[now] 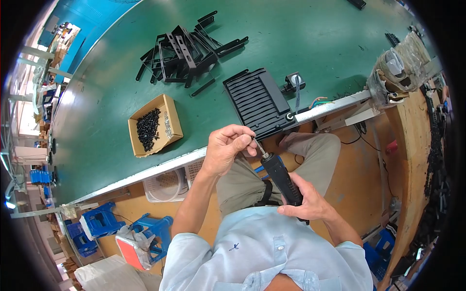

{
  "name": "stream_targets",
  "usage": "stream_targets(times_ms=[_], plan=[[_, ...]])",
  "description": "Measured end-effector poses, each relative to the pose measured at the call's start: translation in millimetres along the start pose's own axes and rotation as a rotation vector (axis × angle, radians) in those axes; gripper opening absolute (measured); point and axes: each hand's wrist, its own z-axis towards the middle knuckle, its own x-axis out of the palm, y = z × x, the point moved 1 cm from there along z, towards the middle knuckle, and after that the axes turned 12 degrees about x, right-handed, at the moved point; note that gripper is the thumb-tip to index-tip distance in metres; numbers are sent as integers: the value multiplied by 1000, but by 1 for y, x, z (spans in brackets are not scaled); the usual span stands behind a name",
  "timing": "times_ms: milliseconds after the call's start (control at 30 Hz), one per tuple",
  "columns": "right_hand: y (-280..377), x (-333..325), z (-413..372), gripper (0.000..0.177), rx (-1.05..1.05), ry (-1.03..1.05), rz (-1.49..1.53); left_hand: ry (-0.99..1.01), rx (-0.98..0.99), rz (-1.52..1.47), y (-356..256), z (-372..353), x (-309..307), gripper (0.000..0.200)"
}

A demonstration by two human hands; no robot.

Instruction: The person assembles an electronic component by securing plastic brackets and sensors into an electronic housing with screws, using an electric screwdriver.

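My right hand is wrapped round the black body of an electric screwdriver, held in front of my shirt with its bit pointing up and to the left. My left hand is closed in a pinch at the tip of that bit. A small dark piece, apparently a screw, shows at its fingertips, mostly hidden. Just beyond both hands, a black finned housing, like a floodlight's back, lies at the table's edge with a cable coming off its right side. To the left sits an open cardboard box of black screws and some silvery small parts.
Black metal brackets lie piled on the green table. Coloured wire ends poke over its pale edge. A plastic-wrapped bundle stands at the right corner. Below are a white basket and blue stools.
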Motion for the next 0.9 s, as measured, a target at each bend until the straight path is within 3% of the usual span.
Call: stream_targets(times_ms=[167, 233, 367, 500, 600, 667, 767, 900], plan=[[-12, -2, 3, 70, -9, 52, 11, 70, -6, 125, -3, 1, -6, 15], [-4, -6, -1, 70, 107, 187, 202, 108, -36, 241, -12, 3, -7, 13], [-14, -12, 2, 69, 195, 541, 644, 396, -177, 517, -45, 20, -3, 7], [-22, 3, -4, 71, 134, 136, 144, 479, -248, 503, -50, 29, 3, 11], [-19, 7, 2, 71, -77, -107, -102, 239, -294, 158, -22, 18, 7, 17], [-18, 13, 6, 69, -84, -168, -93, 178, -215, -32, -10, 13, 18, 20], [-22, 16, 8, 67, -136, -200, -54, 168, -73, 60, -20, 4, 30, 25], [-29, 10, 0, 63, -95, -170, 65, -7, 395, 908, -90, -10, -19, 16]])
